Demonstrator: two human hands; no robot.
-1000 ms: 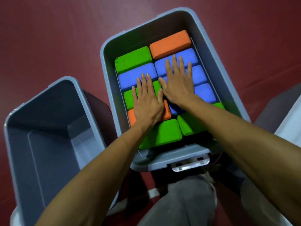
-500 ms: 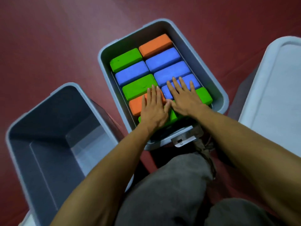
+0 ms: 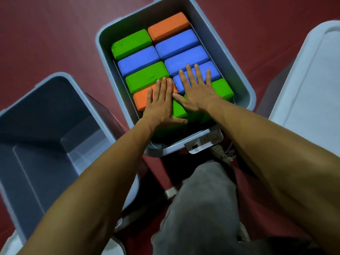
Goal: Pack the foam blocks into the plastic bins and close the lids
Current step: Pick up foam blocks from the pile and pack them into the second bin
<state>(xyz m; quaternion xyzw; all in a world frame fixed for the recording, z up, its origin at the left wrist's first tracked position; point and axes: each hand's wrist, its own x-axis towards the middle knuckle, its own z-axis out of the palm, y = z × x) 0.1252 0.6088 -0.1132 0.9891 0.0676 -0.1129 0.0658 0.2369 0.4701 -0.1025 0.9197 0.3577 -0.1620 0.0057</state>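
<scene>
Okay, left hand (image 3: 161, 105) is flat, palm down, fingers straight and close together, gripping nothing. Its fingers lie on the near orange block (image 3: 141, 100), and its palm is on the end green block (image 3: 179, 110). Right hand (image 3: 197, 92) is flat too, fingers straight and spread, holding nothing. Its fingertips are on the near blue block (image 3: 214, 72), and its palm covers part of the right green block (image 3: 223, 89). Hands are side by side, right thumb just beside the left hand.

Foam blocks lie flat in the full bin (image 3: 251, 97), two columns packed touching. Left column, far to near: far green block (image 3: 131, 43), left blue block (image 3: 138, 59), mid green block (image 3: 145, 76), then the orange and green under the left hand. Right column starts with the far orange block (image 3: 168, 26), then three blue and one green. Bin stands open, no lid on it, with a clear latch (image 3: 204, 142) at the near end.

Empty bin (image 3: 46, 107) stands open just left of the full one. Pale lid (image 3: 303, 89) is at the right edge; can't tell what it rests on. Everything sits on the red floor (image 3: 46, 34). Grey trouser leg (image 3: 202, 199) is at the bottom.
</scene>
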